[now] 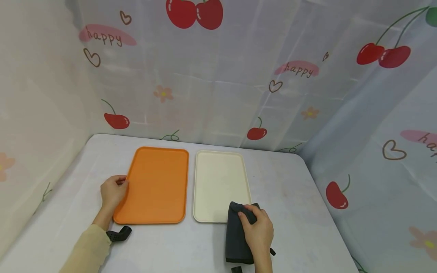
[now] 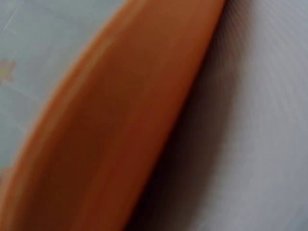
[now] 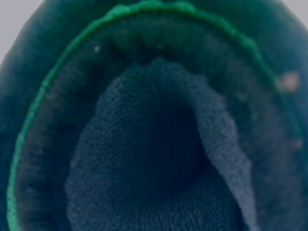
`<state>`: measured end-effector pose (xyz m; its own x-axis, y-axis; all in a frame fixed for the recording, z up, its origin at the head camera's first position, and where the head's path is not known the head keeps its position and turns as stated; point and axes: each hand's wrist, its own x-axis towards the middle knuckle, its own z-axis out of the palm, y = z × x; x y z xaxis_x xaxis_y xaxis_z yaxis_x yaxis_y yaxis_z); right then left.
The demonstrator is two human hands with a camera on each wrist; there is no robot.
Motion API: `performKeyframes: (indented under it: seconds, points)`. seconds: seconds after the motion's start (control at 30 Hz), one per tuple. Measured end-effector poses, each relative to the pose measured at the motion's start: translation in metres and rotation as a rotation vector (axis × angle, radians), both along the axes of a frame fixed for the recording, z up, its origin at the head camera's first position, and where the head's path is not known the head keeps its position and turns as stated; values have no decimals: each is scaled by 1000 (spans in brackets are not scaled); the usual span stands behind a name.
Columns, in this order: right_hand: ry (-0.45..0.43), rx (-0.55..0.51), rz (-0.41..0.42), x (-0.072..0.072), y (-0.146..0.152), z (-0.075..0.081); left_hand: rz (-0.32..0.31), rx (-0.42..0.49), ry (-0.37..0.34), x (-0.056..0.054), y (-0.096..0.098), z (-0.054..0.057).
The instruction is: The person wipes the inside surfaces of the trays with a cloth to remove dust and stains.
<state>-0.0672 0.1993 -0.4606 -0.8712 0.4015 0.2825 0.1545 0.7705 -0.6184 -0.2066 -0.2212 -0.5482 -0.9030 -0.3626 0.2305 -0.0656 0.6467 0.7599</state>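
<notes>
An orange tray point(image 1: 155, 185) lies on the white table, and my left hand point(image 1: 113, 191) grips its left rim with bent fingers. Its side wall point(image 2: 110, 115) fills much of the left wrist view, blurred, with a dark shadow beneath. My right hand point(image 1: 260, 229) pinches a folded dark grey cloth point(image 1: 236, 239) between thumb and fingers. The cloth overlaps the near right corner of a cream tray point(image 1: 220, 185). Seen close in the right wrist view, the cloth's fold point(image 3: 144, 144) curves round in layers, with a green edge line.
Both trays lie side by side on the white-covered table point(image 1: 280, 185), a narrow gap between them. Behind it and at the sides hang pale curtains point(image 1: 211, 87) printed with cherries, hearts and flowers. A black wrist device point(image 1: 119, 234) sits by the left sleeve.
</notes>
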Motion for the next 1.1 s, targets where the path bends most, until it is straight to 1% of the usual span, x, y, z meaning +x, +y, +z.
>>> performKeyframes:
  seconds: [0.07,0.13,0.3,0.37,0.43,0.53,0.6,0.7,0.77,0.83,0.9,1.03,1.1]
  points:
    - [6,-2,3,0,0,0,-7,25,-14,0,-1,2]
    - [10,-5,5,-1,0,0,-17,76,-47,0,-1,4]
    - [5,-13,10,-1,0,0,-22,299,-175,3,-3,10]
    - [1,-13,10,-1,0,0,-35,408,-200,4,-4,13]
    - [-2,-12,9,-1,1,0,-67,499,-204,3,-4,15]
    - [-3,-10,8,-1,1,0,-136,630,-227,3,-5,18]
    - [-2,-12,8,-1,1,0,-188,679,-248,4,-6,19]
    - [1,-11,9,-1,0,0,-244,756,-280,3,-7,19]
    - [2,-10,9,-1,0,0,-267,788,-297,2,-8,19]
    - [1,-9,10,-1,0,-1,-274,808,-305,0,-7,19]
    - [0,-9,9,-1,0,-1,-277,804,-304,-1,-7,18]
    - [3,-11,9,-1,1,-1,-276,762,-285,-2,-6,17]
    - [6,-11,9,-1,1,-1,-271,773,-271,-2,-6,16]
